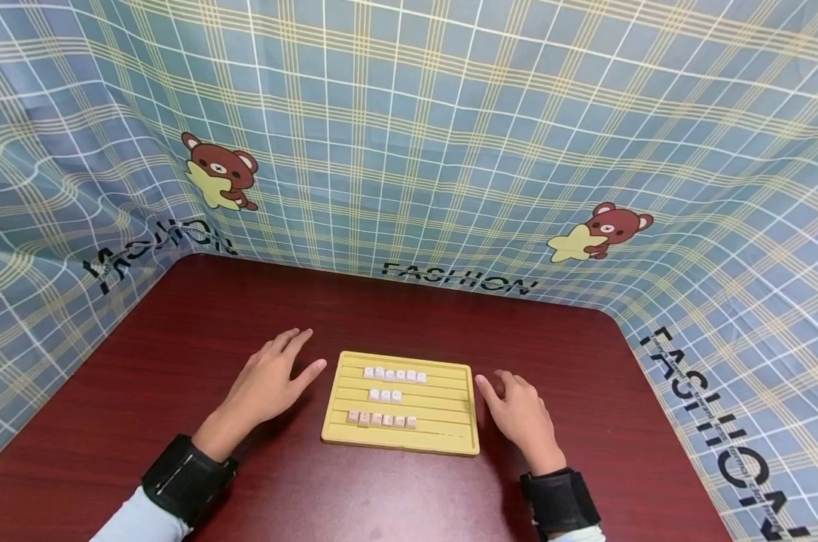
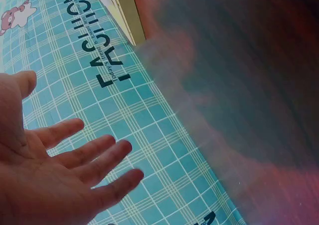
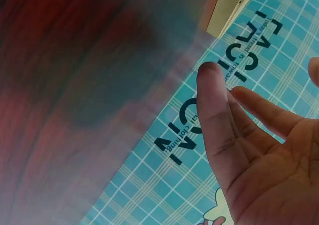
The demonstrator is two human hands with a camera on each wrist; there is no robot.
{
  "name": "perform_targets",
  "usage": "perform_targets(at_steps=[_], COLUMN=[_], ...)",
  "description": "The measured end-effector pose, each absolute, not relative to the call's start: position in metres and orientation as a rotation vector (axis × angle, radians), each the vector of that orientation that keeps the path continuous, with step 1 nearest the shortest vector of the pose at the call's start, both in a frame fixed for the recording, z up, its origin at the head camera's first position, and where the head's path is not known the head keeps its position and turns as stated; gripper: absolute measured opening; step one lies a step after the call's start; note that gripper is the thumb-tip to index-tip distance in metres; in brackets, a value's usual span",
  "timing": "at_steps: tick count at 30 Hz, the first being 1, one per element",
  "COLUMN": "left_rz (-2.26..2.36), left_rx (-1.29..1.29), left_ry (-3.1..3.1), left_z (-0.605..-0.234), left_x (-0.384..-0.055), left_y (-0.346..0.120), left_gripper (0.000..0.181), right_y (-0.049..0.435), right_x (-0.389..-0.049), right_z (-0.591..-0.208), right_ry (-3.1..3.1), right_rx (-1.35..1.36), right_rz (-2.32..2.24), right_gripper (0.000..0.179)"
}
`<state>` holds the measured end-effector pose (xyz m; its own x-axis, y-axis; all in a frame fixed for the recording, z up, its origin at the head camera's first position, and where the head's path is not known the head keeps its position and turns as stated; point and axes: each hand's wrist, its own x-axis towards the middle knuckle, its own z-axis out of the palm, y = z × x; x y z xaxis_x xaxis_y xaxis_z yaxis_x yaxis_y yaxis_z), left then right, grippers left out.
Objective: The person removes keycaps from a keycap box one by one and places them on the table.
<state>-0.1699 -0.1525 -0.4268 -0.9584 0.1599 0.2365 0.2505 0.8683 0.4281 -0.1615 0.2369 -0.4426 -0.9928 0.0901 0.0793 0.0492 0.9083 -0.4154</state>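
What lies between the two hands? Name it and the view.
A yellow tray bearing three rows of small pale blocks lies between the left hand and right hand; the head view shows it.

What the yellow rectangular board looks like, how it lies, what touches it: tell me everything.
The yellow rectangular board, seemingly rigid plastic, has a raised rim and straight ridges. It lies flat on the glossy dark red table; small, pale, cube-like tiles sit on it in three rows: six, three and six. The bare left hand is apart from it; whether the bare right hand touches its edge is unclear.
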Motion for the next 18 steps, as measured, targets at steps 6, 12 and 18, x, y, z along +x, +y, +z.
perform_targets(at_steps=[6,12,18], left_rz=[-0.792,-0.802,-0.829], left_rx=[-0.326,-0.399,-0.561], left_ry=[-2.864,-2.859,-2.859], left_z=[-0.425,-0.425,-0.426], left_x=[-0.167,-0.164,-0.164], left_y=[-0.149,-0.145,-0.140], left_gripper=[0.057,0.047,0.037], right_y=[0.232,0.229,0.227], right_x=[-0.163,-0.164,-0.163], right_z=[-0.446,-0.450,-0.451], right_ry=[-2.986,-2.992,-3.022], right_rx=[-0.087,-0.038,-0.018], right_rz=[0.680,0.640,0.637], right_gripper=[0.052,0.042,0.040])
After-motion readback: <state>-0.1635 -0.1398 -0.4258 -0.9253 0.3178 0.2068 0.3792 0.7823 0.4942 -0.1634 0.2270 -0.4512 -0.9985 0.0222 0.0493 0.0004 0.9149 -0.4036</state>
